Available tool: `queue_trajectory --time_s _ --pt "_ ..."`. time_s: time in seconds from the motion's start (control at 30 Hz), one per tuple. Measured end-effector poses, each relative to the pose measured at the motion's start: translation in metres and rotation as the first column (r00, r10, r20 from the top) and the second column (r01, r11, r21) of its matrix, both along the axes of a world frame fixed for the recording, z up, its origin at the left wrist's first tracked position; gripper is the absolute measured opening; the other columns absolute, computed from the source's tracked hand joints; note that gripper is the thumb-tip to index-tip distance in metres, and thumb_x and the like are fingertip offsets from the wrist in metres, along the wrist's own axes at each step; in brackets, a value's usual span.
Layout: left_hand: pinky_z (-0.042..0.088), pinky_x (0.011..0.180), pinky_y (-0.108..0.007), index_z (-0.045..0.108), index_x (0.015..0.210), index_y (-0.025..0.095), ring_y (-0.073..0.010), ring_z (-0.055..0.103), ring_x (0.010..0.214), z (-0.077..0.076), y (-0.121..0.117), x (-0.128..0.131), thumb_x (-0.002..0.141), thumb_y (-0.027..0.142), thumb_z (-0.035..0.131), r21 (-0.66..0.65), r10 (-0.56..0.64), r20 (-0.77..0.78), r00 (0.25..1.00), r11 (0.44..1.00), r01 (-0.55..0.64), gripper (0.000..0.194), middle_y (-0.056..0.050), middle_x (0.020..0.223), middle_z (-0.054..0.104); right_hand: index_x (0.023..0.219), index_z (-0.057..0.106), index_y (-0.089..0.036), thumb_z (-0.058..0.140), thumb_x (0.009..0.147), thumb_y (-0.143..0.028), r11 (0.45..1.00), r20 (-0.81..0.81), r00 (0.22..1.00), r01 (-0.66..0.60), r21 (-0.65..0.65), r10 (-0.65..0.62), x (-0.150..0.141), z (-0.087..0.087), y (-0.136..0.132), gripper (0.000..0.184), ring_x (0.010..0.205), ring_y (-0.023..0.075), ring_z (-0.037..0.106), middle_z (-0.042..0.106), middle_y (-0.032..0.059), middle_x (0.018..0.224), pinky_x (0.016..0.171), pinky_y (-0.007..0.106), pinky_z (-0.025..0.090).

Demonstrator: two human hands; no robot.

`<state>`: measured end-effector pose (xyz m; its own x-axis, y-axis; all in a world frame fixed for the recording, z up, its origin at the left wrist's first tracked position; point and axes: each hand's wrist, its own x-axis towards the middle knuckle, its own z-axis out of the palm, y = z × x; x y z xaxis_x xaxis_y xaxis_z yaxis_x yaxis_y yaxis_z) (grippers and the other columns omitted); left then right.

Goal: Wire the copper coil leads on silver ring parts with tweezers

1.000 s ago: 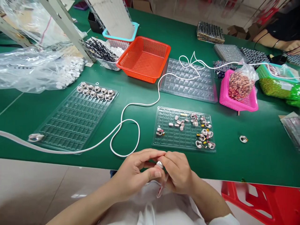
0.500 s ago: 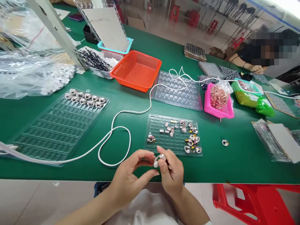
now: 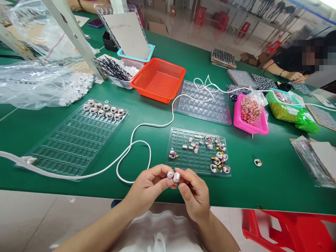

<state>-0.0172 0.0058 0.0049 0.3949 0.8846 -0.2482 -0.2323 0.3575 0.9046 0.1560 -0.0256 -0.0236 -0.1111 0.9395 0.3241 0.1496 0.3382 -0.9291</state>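
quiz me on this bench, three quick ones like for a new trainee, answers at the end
1. True or false: the left hand grips a small glossy part.
2. Multiple choice: what sits in the pink basket?
a) black strips
b) a bag of copper-coloured parts
c) a white board
3. Fill in the blank: from the wearer's view, the lone silvery part lies on the green table to the ____ of the tray of mixed parts.

Key: 1 true; 2 b; 3 right
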Motion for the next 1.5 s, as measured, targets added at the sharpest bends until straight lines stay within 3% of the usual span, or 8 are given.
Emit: queue_trajectory --time_s 0.17,0.4,0.87,1.3,1.5 --pt "0.056 0.078 -0.026 0.069 0.083 0.017 -0.0150 0.063 0.080 0.001 0.003 -0.001 0.087 0.031 0.074 -0.079 -0.035 0.075 0.997 0.996 0.041 0.015 -0.001 0.081 0.067 0.125 0.065 -0.027 0.060 0.097 -0.030 0.999 -0.051 0.999 -0.009 -0.034 0.007 -0.001 -0.002 0.001 0.029 0.064 0.0138 0.055 0.060 0.0011 0.080 0.055 0.025 0.046" --pt "0.054 0.079 -0.026 0.071 0.084 0.017 -0.0154 0.063 0.082 0.001 0.006 -0.003 0.089 0.024 0.068 -0.027 -0.074 -0.030 0.997 0.997 0.074 0.009 -0.001 0.083 0.067 0.119 0.066 -0.026 0.064 0.094 -0.026 0.999 -0.012 0.999 0.040 -0.024 -0.040 0.000 -0.006 0.002 0.026 0.061 0.0120 0.051 0.059 -0.0002 0.079 0.052 0.023 0.042" --pt "0.056 0.080 -0.029 0.074 0.091 0.018 -0.0192 0.069 0.085 -0.001 0.005 -0.009 0.086 0.024 0.069 0.027 -0.015 -0.142 0.990 0.999 0.019 0.009 -0.003 0.089 0.075 0.119 0.066 -0.027 0.064 0.091 -0.020 0.999 -0.009 0.999 0.035 -0.014 -0.035 -0.003 -0.011 0.000 0.030 0.060 0.0123 0.049 0.055 -0.0014 0.076 0.052 0.024 0.042" --pt "0.052 0.072 -0.027 0.073 0.087 0.016 -0.0155 0.063 0.074 0.002 0.002 -0.011 0.084 0.029 0.073 -0.072 -0.029 -0.070 0.997 0.997 0.024 0.013 -0.003 0.082 0.071 0.101 0.065 -0.022 0.064 0.091 -0.029 0.996 -0.015 0.999 0.031 -0.088 -0.032 -0.009 -0.007 -0.004 0.012 0.056 0.0111 0.048 0.059 -0.0006 0.075 0.048 0.022 0.040" --pt "0.052 0.071 -0.029 0.071 0.085 0.015 -0.0159 0.062 0.071 0.001 0.001 -0.011 0.081 0.032 0.075 -0.104 -0.042 -0.068 0.997 0.994 0.035 0.018 -0.003 0.080 0.070 0.094 0.064 -0.021 0.064 0.091 -0.034 0.995 0.005 0.998 0.055 -0.086 -0.055 -0.009 -0.005 -0.005 0.014 0.055 0.0113 0.048 0.060 -0.0007 0.071 0.047 0.022 0.039"
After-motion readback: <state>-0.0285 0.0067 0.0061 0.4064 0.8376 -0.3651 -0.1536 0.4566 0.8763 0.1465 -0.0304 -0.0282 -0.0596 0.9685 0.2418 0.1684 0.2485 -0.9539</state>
